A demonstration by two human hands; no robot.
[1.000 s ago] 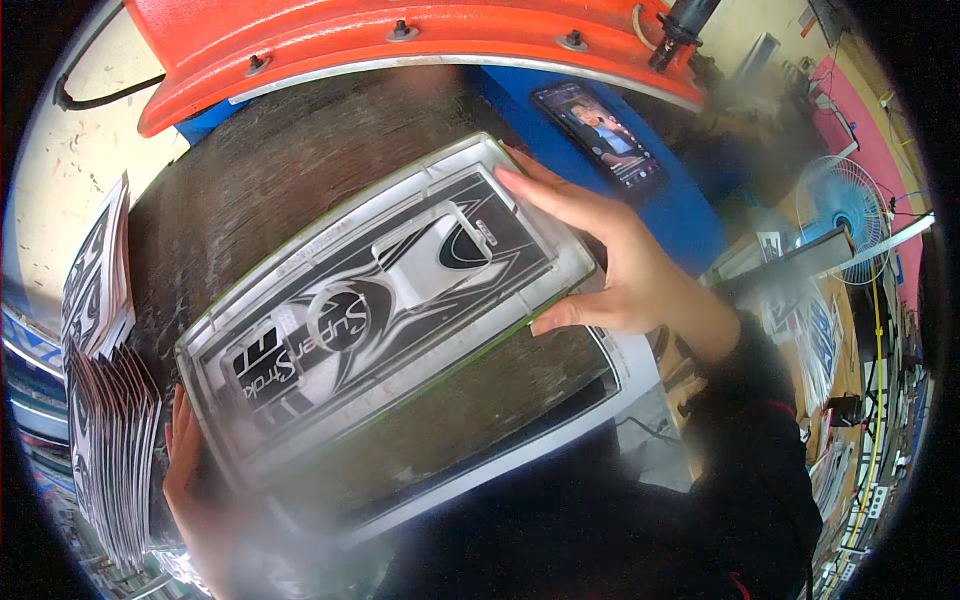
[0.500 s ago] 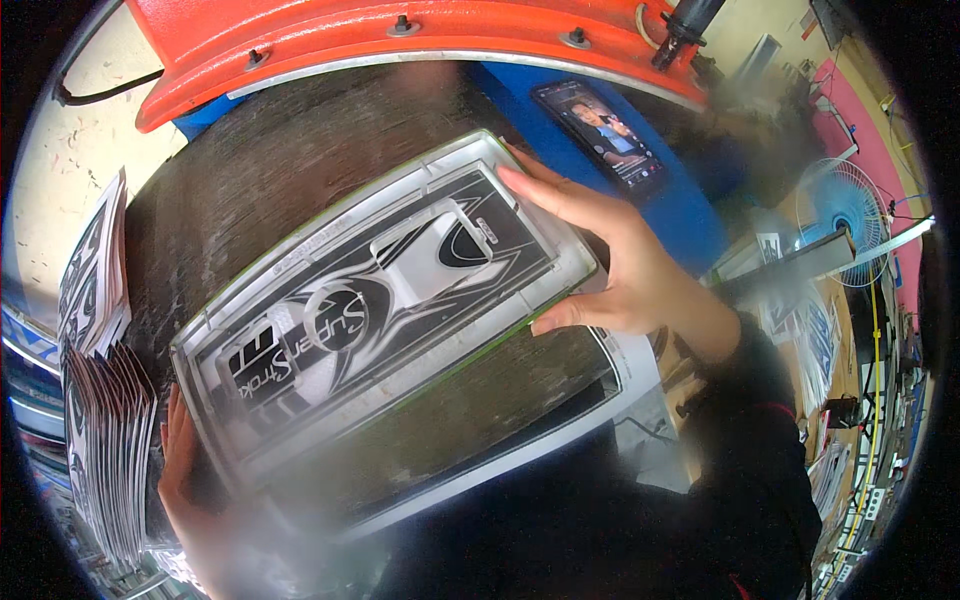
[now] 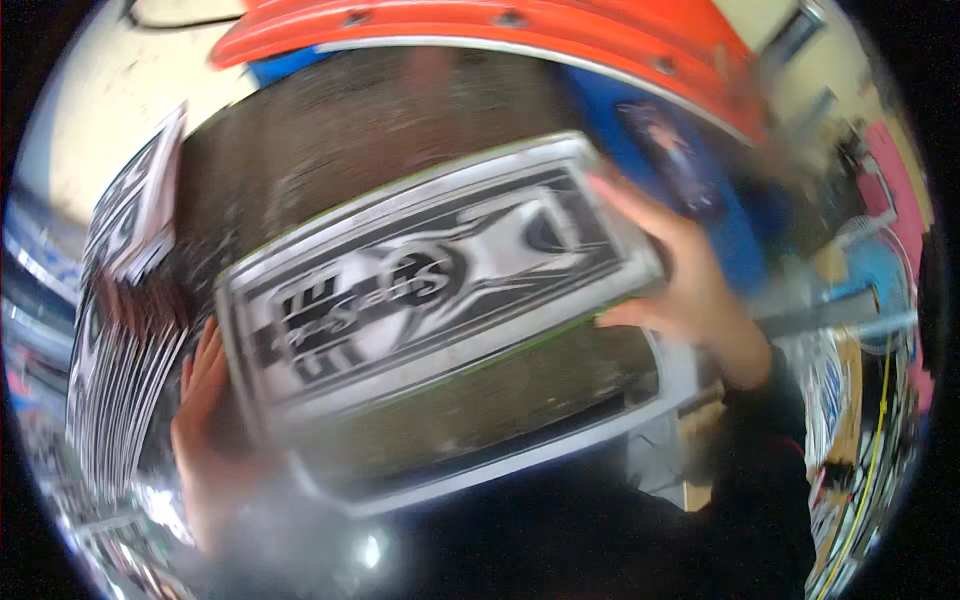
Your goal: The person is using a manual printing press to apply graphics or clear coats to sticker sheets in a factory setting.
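Fingers point(image 3: 640, 205) of my right hand point(image 3: 695, 285) gripped the right short end of a tray point(image 3: 410, 203), spread along its far corner, with the thumb point(image 3: 625, 314) at its near corner. My left hand point(image 3: 212, 425) was at the opposite short end, its fingers up against or just beside the rim; blur and haze hid the contact, so I could not tell whether they were closed on it.

The tray was over the middle of a dark, worn surface point(image 3: 350, 115), though whether it rested there or was held just above I could not tell. Its long axis slanted: the left end pointed toward the near left corner of the surface, the right end toward the far right corner. Its black-and-white pattern point(image 3: 520, 255) faced up at me, with dark bars at the left end and a round dark shape near the middle.

A pale strip point(image 3: 520, 462) ran along the surface's near edge, and an orange beam point(image 3: 450, 22) arched over the far edge. Printed sheets point(image 3: 135, 390) stood in a fanned stack by the left edge. Past the right edge, a blurred phone point(image 3: 675, 160) was on a blue panel point(image 3: 738, 240).
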